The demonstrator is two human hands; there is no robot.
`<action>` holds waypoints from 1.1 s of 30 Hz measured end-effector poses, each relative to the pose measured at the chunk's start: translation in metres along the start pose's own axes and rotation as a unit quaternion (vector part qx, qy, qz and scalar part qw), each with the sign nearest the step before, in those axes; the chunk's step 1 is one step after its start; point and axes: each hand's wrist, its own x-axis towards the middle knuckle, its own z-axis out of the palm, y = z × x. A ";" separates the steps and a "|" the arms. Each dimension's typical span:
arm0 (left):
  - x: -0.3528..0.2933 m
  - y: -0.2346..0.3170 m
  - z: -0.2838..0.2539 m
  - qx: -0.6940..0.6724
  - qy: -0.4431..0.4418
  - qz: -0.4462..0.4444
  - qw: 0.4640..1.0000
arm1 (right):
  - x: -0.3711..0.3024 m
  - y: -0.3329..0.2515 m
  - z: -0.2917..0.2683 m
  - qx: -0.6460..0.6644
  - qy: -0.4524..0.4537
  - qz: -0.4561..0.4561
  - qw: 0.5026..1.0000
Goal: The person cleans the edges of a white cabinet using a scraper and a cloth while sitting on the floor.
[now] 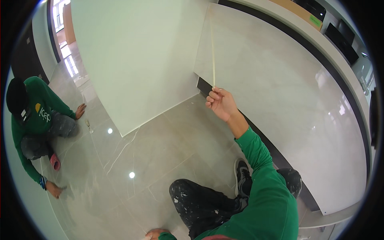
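My right hand (pixel 221 105) is raised in front of the corner where the pale wall meets the glossy off-white panel (pixel 280 80). Its thumb and fingers pinch the lower end of a narrow, pale yellow strip of tape (pixel 213 52). The strip runs upward from my fingers along the panel's left side; whether its full length sticks to the panel, I cannot tell. At the bottom edge of the view, my left hand (pixel 157 233) is low near the floor, mostly cut off, with its fingers hidden.
A pale wall (pixel 136 60) ends at a corner on the tiled floor (pixel 160 160). To the left, another person (pixel 44 116) in a green top sits low, both hands on the floor. A small object (pixel 89 126) lies nearby. Along the panel's base runs a dark skirting (pixel 205 85).
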 end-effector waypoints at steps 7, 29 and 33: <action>-0.001 0.005 0.004 -0.007 -0.004 0.015 1.000 | -0.015 -0.004 0.000 0.033 -0.023 -0.032 0.999; -0.001 0.005 0.009 -0.004 0.005 0.039 0.999 | -0.117 0.089 0.065 -0.419 -0.442 0.112 0.785; 0.005 -0.003 0.008 -0.004 0.009 0.045 0.999 | -0.135 0.043 0.079 -0.377 -0.351 0.089 0.852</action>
